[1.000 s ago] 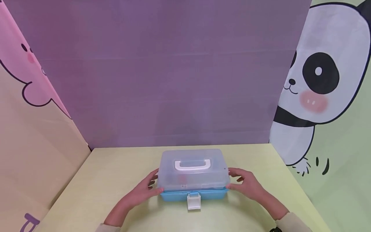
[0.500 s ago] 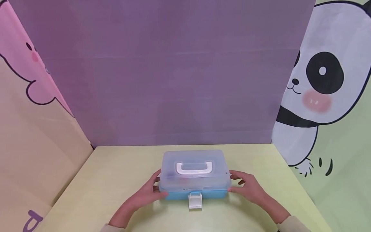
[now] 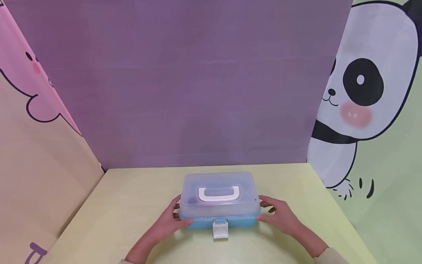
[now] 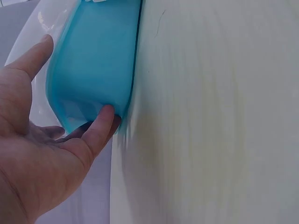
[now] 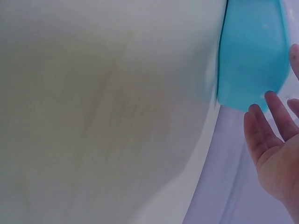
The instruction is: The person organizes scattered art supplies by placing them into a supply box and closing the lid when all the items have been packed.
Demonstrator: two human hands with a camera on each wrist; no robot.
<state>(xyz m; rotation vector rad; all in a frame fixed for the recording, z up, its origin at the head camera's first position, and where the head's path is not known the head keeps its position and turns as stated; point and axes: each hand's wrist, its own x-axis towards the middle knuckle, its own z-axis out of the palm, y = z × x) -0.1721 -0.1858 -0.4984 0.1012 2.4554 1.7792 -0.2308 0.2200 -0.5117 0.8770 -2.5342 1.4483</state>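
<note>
A storage box with a clear lid (image 3: 217, 209) and a blue base (image 3: 242, 222) sits upright on the table, its lid down on the base. The lid carries a white handle (image 3: 219, 194), and a white latch (image 3: 220, 229) hangs flipped down at the front. My left hand (image 3: 166, 223) grips the left end, thumb across the front corner and fingers along the side. At the right end my right hand (image 3: 283, 218) holds the box with thumb at the front corner and fingertips against the side. The wrist views show fingertips (image 4: 105, 114) right at the blue end walls. The contents show only as faint colours.
The pale wooden table (image 3: 141, 190) ends at a purple backdrop (image 3: 204, 91) behind the box. Side panels stand left and right, one printed with a pink figure (image 3: 43, 102), the other with a panda (image 3: 366, 73).
The lid's front edge has come down over the blue rim, which showed beneath it earlier. The left thumb has slid slightly inward along the front. The latch still hangs down.
</note>
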